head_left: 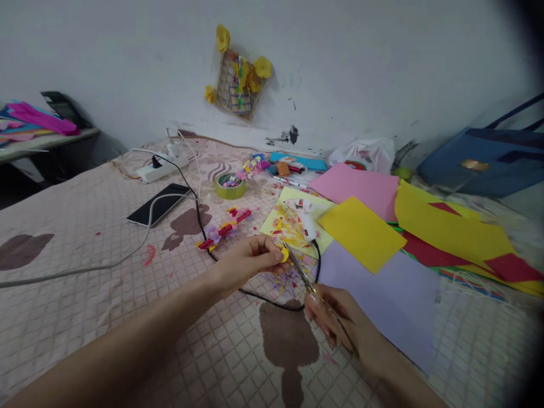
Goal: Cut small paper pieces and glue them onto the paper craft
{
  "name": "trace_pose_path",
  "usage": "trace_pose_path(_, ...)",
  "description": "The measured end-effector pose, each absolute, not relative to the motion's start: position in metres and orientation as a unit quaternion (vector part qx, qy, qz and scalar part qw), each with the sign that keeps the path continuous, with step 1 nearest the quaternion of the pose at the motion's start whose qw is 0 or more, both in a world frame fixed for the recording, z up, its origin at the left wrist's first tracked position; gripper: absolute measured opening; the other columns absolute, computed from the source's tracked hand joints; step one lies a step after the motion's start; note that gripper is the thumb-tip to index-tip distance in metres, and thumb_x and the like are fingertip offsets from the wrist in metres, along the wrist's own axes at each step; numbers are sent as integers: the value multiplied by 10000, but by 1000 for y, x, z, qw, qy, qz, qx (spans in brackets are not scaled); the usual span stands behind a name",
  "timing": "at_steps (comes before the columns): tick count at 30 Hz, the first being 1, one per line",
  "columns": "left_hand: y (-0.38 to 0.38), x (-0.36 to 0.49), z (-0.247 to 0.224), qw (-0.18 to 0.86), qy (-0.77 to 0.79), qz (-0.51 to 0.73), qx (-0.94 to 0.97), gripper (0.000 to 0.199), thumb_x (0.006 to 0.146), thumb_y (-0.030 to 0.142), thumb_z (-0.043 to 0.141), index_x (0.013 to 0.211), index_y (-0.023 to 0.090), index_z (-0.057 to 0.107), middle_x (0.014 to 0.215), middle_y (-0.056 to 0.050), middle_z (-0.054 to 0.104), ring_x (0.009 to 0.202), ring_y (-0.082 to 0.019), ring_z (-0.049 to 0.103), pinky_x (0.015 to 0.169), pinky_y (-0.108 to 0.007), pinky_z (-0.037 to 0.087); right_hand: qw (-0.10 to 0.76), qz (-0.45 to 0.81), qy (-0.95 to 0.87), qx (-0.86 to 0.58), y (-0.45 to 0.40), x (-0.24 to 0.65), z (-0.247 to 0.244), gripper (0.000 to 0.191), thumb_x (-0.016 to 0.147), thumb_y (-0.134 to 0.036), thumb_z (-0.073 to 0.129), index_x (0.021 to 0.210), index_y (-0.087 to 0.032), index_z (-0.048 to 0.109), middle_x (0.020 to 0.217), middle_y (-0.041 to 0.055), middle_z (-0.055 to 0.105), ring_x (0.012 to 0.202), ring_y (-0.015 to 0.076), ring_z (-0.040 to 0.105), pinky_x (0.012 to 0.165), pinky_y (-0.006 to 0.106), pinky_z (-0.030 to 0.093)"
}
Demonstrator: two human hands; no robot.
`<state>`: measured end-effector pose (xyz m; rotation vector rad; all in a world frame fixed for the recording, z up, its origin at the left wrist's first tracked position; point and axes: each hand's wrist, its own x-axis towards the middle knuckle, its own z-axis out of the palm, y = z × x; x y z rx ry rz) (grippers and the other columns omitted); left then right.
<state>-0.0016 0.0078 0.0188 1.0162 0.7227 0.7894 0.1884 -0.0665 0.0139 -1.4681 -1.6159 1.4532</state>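
Head view: right hand (330, 313) curled round scissors (302, 273), blades at yellow paper bit (284, 256); left hand (249, 262) pinches that bit, above small scraps (289, 283). Beyond, glue gun (309, 225) on pale yellow sheet (325, 236). Farther back, tape roll (230, 189).

Checked cloth (106, 317) — on it | power strip (164, 168) | dark-screened device (158, 205) | tape roll (230, 192) | lilac sheet (382, 300)

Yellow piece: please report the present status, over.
Left grip: pinching yellow piece. Right grip: holding scissors, blade tips at the piece. Black cord looped close by.
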Motion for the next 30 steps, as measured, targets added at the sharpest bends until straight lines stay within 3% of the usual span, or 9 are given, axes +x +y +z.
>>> trace_pose_path(7, 9, -4, 19, 736, 325, 345, 483, 182, 717, 254, 682, 712, 128, 551, 725, -32, 667, 682, -91, 621, 669, -212, 470, 283, 543, -578, -539, -63, 188, 12, 468, 782, -621, 427, 624, -181, 459, 518, -57, 369, 434, 77, 331, 398, 203, 270)
trace_pose_path(11, 4, -3, 22, 746, 316, 265, 522, 219, 730, 297, 665, 734, 130, 523, 710, -26, 654, 633, -98, 615, 619, -232, 481, 336, 524, -549, -558, -58, 187, 17, 464, 736, -638, 467, 654, -182, 490, 470, -63, 372, 412, 84, 346, 392, 208, 304)
trace_pose_path(16, -4, 2, 18, 729, 307, 212, 574, 190, 758, 285, 630, 755, 129, 523, 647, 16, 585, 571, -60, 535, 579, -202, 435, 358, 513, -545, -558, -52, 185, 21, 374, 705, -540, 572, 746, -168, 559, 489, -57, 421, 426, 86, 373, 402, 212, 312)
trace_pose_path(24, -5, 5, 9, 667, 292, 216, 650, 132, 770, 247, 598, 797, 124, 558, 700, 2, 555, 626, -78, 490, 592, -211, 391, 331, 529, -598, -503, -49, 184, 7, 233, 729, -389, 591, 714, -165, 526, 558, -55, 426, 473, 74, 348, 442, 205, 277)
trace_pose_path(30, -6, 9, 10, 681, 347, 257, 591, 236, 751, 333, 620, 830, 123, 549, 732, -4, 567, 614, -78, 508, 572, -208, 403, 355, 483, -588, -543, -48, 180, 11, 244, 747, -408, 521, 681, -174, 495, 525, -52, 410, 472, 88, 360, 442, 213, 298)
